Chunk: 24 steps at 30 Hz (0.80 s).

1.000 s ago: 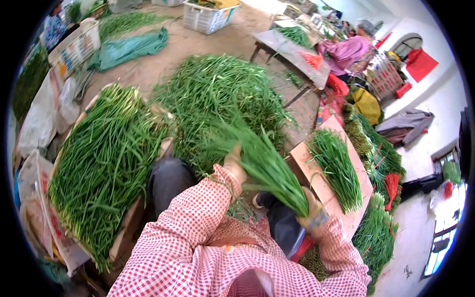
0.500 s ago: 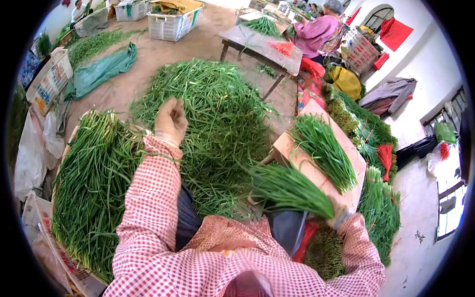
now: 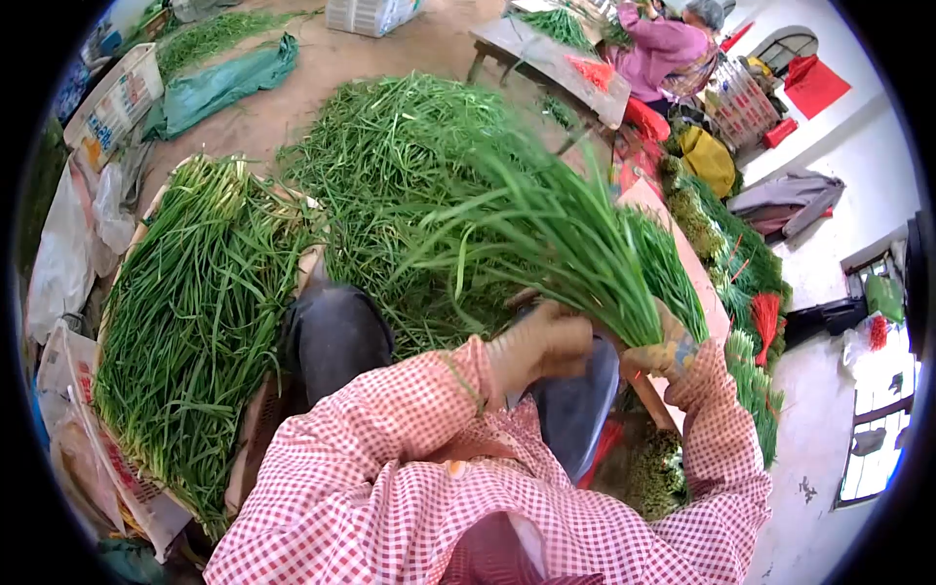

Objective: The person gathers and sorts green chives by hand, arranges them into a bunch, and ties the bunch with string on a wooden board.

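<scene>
My right hand [image 3: 671,349], in a worn glove, grips the butt end of a loose bunch of garlic chives [image 3: 561,234]. The long green leaves fan out up and to the left, blurred by motion. Close beside the butts is my left hand [image 3: 546,349], also gloved; its fingers are smeared, so whether they touch the stalks cannot be made out. Behind the held bunch, another chive bunch [image 3: 668,258] lies on a small board [image 3: 697,283], partly hidden. To my left a basket heaped with chives [image 3: 195,361] stands by my knee.
A large pile of loose green leaves [image 3: 400,146] covers the floor ahead. Along the right wall are stacked, tied bunches [image 3: 751,292] and red ties [image 3: 765,322]. A low table [image 3: 546,63] stands farther back, near another person [image 3: 653,58] in purple.
My left hand has come from above the leaf pile across to the right, beside the bunch. My right hand has raised the bunch, its leaves now swinging upward. The view has shifted slightly.
</scene>
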Each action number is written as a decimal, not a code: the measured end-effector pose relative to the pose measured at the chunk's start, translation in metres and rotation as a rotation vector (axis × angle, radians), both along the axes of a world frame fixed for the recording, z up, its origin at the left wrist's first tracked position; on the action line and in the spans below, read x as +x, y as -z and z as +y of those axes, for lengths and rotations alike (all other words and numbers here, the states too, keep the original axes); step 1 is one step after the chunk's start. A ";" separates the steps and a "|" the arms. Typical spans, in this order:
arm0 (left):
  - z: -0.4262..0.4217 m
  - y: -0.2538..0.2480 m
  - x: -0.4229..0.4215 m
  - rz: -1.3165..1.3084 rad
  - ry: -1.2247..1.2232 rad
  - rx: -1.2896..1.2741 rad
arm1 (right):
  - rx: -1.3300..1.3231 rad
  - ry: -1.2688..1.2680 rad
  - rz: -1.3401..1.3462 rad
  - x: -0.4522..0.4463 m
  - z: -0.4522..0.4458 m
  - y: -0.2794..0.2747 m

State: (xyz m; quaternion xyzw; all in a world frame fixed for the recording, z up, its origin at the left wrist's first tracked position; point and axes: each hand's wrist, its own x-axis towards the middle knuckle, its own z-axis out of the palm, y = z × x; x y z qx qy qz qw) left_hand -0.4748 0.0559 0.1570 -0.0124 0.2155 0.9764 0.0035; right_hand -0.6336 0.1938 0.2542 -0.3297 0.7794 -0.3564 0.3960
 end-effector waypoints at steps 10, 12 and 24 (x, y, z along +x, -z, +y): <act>-0.171 0.045 0.019 -0.300 -0.845 -0.181 | 0.169 -0.328 0.405 -0.020 0.021 0.042; -0.218 0.022 0.057 -0.198 -0.980 0.406 | 0.220 -0.431 0.523 -0.033 0.010 0.039; -0.146 0.006 0.110 -0.130 -0.531 -1.614 | 0.451 -0.325 0.721 -0.100 -0.053 0.026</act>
